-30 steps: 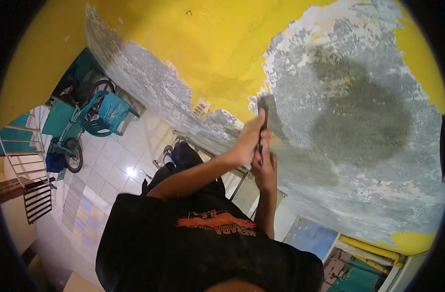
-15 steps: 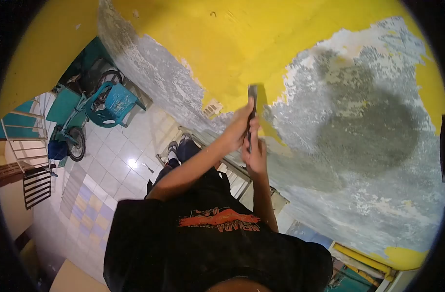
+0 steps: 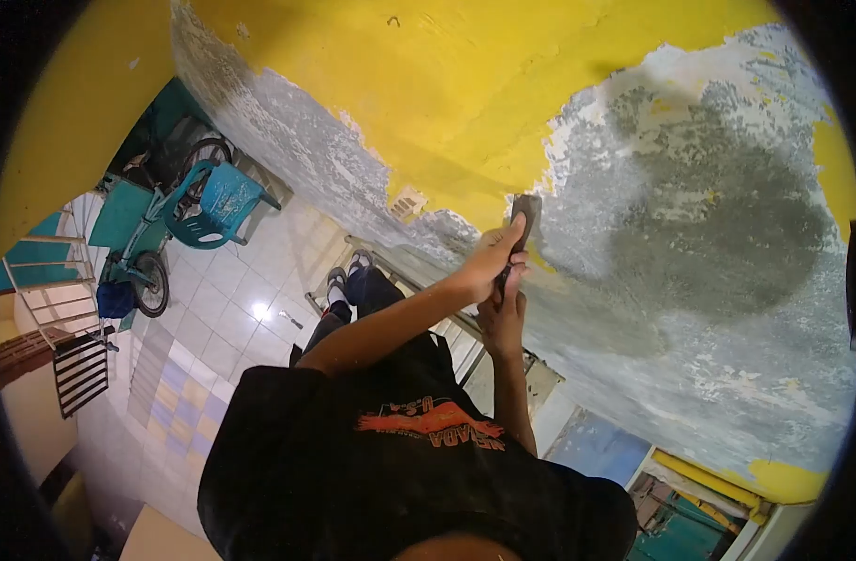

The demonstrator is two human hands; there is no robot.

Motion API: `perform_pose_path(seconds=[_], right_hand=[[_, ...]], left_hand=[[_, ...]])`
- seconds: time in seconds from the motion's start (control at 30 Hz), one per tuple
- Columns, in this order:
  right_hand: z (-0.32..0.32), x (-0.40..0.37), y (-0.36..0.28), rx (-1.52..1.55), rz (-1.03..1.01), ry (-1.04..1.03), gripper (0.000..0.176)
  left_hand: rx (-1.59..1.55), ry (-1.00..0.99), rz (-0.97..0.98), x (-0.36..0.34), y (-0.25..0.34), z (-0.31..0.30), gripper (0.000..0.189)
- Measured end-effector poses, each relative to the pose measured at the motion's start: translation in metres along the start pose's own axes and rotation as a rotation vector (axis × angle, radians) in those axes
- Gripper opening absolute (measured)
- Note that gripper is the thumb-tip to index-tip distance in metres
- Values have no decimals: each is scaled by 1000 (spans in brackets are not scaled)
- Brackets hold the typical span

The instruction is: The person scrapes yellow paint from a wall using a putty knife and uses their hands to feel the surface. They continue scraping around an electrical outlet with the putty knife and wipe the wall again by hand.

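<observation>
Both of my hands grip one scraper [image 3: 525,213], its dark flat blade against the wall where yellow paint meets bare grey plaster. My left hand [image 3: 492,262] is closed round the upper part, with the thumb laid along the tool towards the blade. Lower on the handle, my right hand [image 3: 505,313] is wrapped with its fingers bent. Most of the handle is hidden by the fingers. Yellow paint [image 3: 447,103] covers the wall above the blade, with a ragged, flaking edge. Rough grey plaster [image 3: 709,252] spreads to the right, and a small yellow patch lies beside the hands.
My feet [image 3: 348,273] stand on a raised metal-framed support [image 3: 391,265] beside the wall. Below on the tiled floor [image 3: 213,290] are a teal plastic chair [image 3: 217,206], a bicycle [image 3: 140,252], a metal rack [image 3: 80,372] and a small tool [image 3: 290,320].
Both hands and the scraper have moved down and to the right in the view. The blade now sits lower, at the paint's edge, and shows more of its flat face.
</observation>
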State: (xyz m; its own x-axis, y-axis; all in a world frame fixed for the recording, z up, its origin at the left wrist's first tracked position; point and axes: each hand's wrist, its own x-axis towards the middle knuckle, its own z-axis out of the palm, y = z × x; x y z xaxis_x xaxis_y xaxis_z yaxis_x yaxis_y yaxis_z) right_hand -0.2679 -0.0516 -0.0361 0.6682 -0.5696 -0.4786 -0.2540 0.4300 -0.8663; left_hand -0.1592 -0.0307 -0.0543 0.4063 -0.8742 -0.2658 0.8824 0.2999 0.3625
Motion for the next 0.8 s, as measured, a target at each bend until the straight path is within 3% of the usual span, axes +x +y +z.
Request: perform_pose_path(seconds=[0.07,0.1,0.13,0.17,0.2,0.23,0.27,0.33,0.4,0.43,0.47,0.5,0.6,0.67,0.7,0.77,0.8], right_hand=[[1,2,1,-7,-13,-10,44],[-18,6,10,110,-12,-46,25],[-36,-1,21,116,-10,-30,25],[-50,-5,29,-244,-220,-7,20],[-58,-8,31,-609,-433,16,36],[-61,-15,28,-1065,-549,32,68],[-60,-8,25,-1069,-558,33,68],[-46,22,17,-1118,-1056,1,67],[-48,43,-14,-211,-48,-100,36],[-36,33,-26,-211,-38,-93,36],[-15,25,-41,-309,-110,-103,18],[-3,18,-46,-406,-173,-109,48],[-5,-10,-32,-499,-341,-14,49],[-63,-3,31,-648,-422,40,41],[-63,-5,29,-653,-430,33,41],[-57,-19,12,-386,-189,29,41],[-47,-14,-3,-385,-184,35,41]], left_hand=[[-74,-63,-15,3,1,-1,41],[6,-21,12,-4,4,9,42],[5,-23,-6,-11,-6,13,42],[-24,-26,-51,-16,-11,19,43],[-56,-31,-88,-18,-15,24,44],[-70,-19,-79,-18,-27,21,45],[-70,-27,-72,-9,-32,14,45],[-53,13,-39,8,-26,3,48],[4,-5,148,13,3,14,49],[-61,19,179,10,10,20,48],[-116,35,221,11,16,23,48],[-113,39,215,6,14,22,48],[-56,20,-32,-13,3,19,42],[-59,58,-78,-21,-18,22,43],[-61,54,-67,-19,-21,23,43],[-120,73,-136,-18,-30,26,47],[-122,75,-144,-11,-24,24,47]])
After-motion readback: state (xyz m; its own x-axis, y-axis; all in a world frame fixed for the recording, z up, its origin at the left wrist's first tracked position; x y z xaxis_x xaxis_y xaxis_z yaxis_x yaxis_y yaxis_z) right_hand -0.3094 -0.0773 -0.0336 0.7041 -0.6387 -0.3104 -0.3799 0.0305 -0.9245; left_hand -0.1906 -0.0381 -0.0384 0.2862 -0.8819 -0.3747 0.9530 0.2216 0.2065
